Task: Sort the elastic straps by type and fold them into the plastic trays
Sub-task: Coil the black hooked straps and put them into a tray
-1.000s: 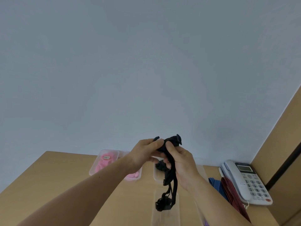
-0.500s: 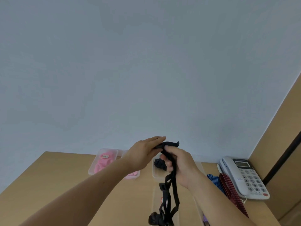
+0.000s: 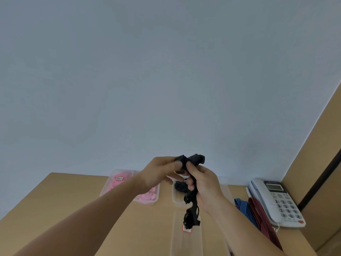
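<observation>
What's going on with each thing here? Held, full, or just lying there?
Black elastic strap, held in the air, top bunched, tail dangling.
Left hand, pinches the strap's top.
Right hand, grips the strap's middle.
Left clear plastic tray, holds pink pieces.
Middle clear plastic tray, holds black straps.
Blue striped strap, lying loose.
Red striped strap, lying beside it.
White telephone, handset on cradle.

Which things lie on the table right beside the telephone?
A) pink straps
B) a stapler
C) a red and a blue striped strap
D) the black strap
C: the red striped strap and blue striped strap lie on the table beside the telephone; the left hand and right hand hold the black strap in the air.
</observation>
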`<state>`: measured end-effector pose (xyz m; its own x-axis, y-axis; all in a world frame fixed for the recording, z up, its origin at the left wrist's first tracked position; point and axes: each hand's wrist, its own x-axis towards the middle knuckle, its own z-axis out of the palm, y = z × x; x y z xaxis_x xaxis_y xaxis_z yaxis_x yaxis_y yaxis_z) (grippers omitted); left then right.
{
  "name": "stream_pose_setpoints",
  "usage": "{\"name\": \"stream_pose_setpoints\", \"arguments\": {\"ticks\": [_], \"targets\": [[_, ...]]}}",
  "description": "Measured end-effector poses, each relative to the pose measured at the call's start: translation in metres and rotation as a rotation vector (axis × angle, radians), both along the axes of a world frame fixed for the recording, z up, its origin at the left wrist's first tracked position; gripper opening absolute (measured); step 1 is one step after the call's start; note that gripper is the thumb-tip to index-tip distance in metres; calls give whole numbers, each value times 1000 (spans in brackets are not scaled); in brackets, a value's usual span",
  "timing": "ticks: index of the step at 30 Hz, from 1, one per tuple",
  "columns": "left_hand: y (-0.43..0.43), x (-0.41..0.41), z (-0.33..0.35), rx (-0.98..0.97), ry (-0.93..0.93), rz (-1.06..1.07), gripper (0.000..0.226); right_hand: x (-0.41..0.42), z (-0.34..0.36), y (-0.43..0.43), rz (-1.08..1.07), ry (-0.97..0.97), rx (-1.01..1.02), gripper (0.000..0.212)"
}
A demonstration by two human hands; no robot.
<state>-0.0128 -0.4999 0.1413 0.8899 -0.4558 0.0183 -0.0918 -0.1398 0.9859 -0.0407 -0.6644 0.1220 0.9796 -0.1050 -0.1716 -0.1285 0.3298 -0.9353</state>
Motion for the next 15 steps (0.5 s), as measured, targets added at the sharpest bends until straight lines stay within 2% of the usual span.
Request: {"name": "stream_pose_setpoints", "arguments": {"ticks": [2,5,8,10,13,15], "targets": [[-2,-1,-1,45,-55,-56,30,0,-1,-2,15,-2,-19,23],[-4,2,-8,30,-118,-20,30,-2,-1,-4,14,63,-100,33],[-8,4,-18,148,-263,98,33,-5,-2,-5,-10,138,-133,34],[-8,7,-26,294,-474,162,32,-7,1,-5,37,176,-79,32],[-6,9,-34,579,-940,199,33,-10,5,-7,122,209,39,45],[-5,14,-40,642,-1194,163,42,-10,5,-7,102,198,15,53]]}}
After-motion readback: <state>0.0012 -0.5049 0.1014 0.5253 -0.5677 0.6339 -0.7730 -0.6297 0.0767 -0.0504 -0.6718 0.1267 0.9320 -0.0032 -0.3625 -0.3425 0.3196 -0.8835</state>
